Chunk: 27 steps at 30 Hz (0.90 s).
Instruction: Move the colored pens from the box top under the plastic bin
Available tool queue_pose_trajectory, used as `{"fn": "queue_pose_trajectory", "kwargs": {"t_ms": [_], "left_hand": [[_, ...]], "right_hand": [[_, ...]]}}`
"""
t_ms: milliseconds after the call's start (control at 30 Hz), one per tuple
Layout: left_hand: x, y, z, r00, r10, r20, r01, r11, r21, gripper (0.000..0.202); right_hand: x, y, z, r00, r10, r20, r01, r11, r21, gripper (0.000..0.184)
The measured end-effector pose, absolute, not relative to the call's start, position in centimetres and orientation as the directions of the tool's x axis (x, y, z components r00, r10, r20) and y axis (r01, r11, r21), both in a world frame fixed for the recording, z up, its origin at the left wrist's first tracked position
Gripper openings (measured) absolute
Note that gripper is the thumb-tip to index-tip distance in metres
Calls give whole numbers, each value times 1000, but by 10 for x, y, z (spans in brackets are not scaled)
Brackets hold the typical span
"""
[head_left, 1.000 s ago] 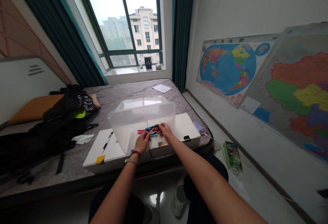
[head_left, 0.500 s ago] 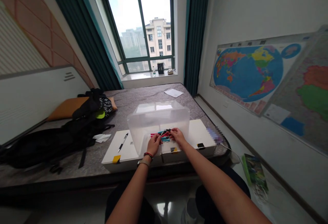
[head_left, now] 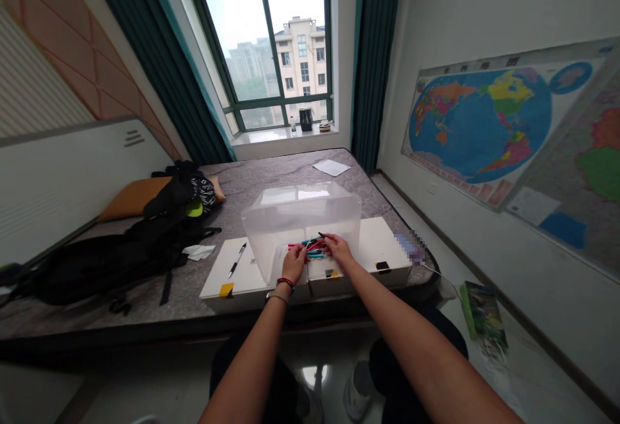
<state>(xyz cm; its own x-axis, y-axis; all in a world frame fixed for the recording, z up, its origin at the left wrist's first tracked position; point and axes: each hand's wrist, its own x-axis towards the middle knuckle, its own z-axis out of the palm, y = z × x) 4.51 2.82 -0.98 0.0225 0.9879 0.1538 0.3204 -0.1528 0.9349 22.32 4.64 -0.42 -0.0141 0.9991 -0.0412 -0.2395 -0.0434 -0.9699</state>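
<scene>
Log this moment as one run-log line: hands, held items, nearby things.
left hand: holds colored markers | right hand: holds same markers | nearby: translucent plastic bin | below: white board

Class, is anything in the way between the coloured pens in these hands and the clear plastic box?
No separate object shows between them. The left hand and right hand hold the coloured pens where they overlap the translucent plastic box. Whether the box's own wall lies between cannot be told.

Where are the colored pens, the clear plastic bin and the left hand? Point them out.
colored pens (head_left: 310, 247): head view, middle of the bunch
clear plastic bin (head_left: 300, 207): head view, upper wall
left hand (head_left: 295, 264): head view, back of the hand
</scene>
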Motion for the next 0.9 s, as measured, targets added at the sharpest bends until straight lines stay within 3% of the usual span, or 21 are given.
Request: {"fn": "queue_pose_trajectory", "kwargs": {"t_ms": [467,900], "left_hand": [[47,25,-13,-74,979,188,382,-146,913,34],[44,21,1,-34,990,136,134,-130,982,37]], "right_hand": [[221,44,-4,33,999,-11,-179,-4,-984,35],[224,44,-7,-101,994,31,-68,25,-997,29]]}}
